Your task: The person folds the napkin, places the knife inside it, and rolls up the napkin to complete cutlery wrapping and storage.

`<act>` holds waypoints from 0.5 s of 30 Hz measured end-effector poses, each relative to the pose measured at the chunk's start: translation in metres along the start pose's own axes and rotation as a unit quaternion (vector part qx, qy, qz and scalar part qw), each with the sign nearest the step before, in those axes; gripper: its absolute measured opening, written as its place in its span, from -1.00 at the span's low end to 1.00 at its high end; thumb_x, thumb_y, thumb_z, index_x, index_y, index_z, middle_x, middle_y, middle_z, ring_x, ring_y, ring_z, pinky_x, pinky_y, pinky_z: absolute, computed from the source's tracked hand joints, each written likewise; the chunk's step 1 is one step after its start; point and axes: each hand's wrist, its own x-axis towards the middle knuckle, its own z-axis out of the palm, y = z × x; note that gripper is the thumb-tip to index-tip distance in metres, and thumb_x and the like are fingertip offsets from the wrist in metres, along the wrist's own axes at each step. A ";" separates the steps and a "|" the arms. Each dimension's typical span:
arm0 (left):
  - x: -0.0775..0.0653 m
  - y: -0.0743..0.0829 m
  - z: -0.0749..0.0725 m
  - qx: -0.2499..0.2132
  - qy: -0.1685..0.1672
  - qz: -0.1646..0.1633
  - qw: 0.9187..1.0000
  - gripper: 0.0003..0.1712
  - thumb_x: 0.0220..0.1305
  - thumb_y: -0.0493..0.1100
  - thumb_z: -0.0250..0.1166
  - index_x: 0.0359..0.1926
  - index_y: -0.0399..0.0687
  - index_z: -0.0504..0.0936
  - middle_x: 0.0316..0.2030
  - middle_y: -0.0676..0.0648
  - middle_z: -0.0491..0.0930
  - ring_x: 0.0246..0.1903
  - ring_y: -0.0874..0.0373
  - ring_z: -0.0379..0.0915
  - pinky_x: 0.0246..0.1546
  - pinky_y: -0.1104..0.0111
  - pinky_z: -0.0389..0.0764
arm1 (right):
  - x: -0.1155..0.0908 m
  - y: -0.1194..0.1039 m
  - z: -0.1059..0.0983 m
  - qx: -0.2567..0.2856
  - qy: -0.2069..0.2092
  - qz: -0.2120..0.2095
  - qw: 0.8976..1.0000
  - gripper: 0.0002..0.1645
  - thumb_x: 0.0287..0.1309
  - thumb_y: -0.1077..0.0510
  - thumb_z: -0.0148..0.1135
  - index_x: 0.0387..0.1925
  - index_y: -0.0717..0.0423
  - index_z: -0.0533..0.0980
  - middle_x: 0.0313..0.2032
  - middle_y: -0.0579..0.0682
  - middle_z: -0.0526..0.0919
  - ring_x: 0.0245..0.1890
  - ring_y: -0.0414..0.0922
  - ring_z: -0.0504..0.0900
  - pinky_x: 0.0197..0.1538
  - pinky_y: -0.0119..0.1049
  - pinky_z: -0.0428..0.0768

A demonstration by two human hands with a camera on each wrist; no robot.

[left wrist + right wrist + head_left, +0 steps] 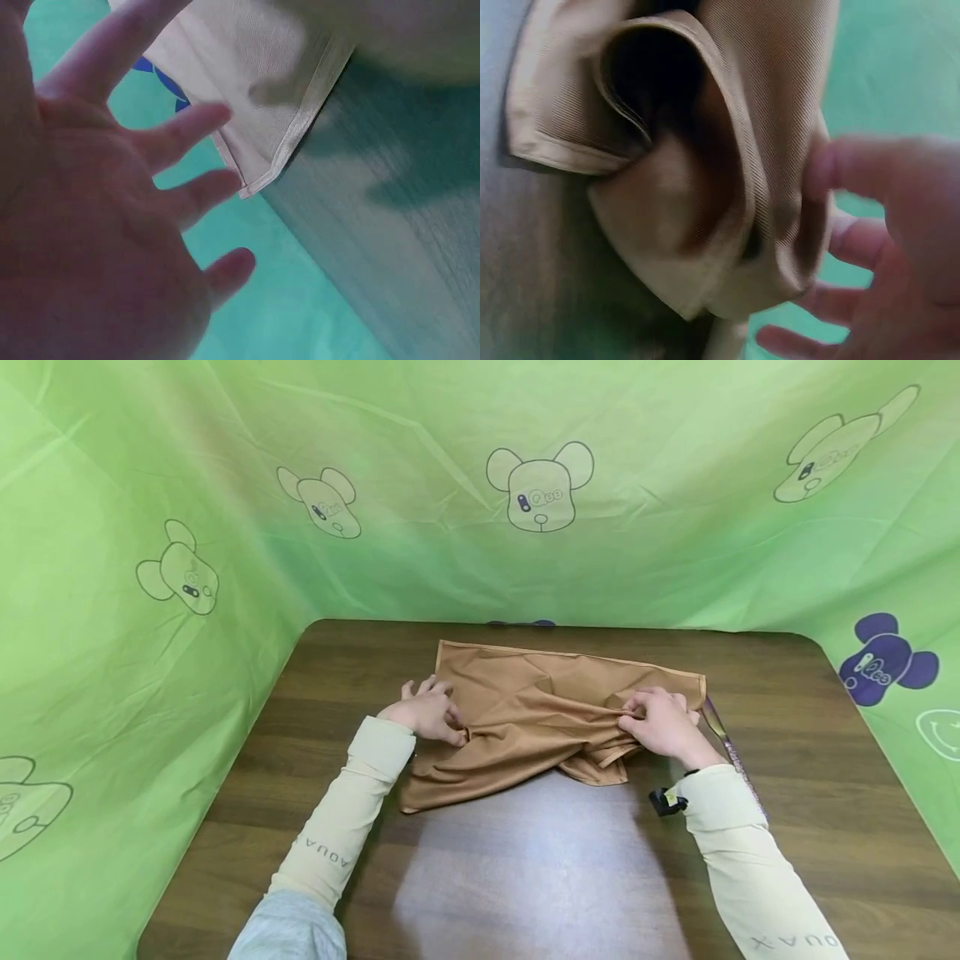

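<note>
A brown cloth (517, 693) with a paler stitched hem lies rumpled across the far middle of the table, its near edge bunched into folds. On its left side my left hand (429, 712) pinches a small fold between thumb and index finger. The other left fingers spread apart, beside a hemmed corner of the cloth (262, 135) in the left wrist view, where the pinch itself is out of frame. At the right my right hand (663, 722) pinches the gathered cloth. In the right wrist view the cloth (780, 112) hangs in a loop from the right hand (885, 240).
A slim purple item (731, 752) with a shiny end and patterned shaft lies right of the cloth, partly behind the right forearm; its kind is unclear. Green printed fabric (420, 568) walls the wooden table (525, 877) at the back and sides.
</note>
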 end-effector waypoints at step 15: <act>0.024 -0.008 0.015 0.028 0.082 -0.048 0.995 -0.44 0.28 0.00 0.26 0.29 0.07 0.48 0.47 -0.21 0.10 0.47 -0.25 -0.14 0.28 -0.25 0.01 | 0.002 0.010 -0.001 -0.034 -0.011 0.053 0.998 -0.35 0.28 -0.15 0.09 0.20 0.23 0.41 0.31 0.43 0.20 0.18 0.53 0.08 0.03 0.49 0.05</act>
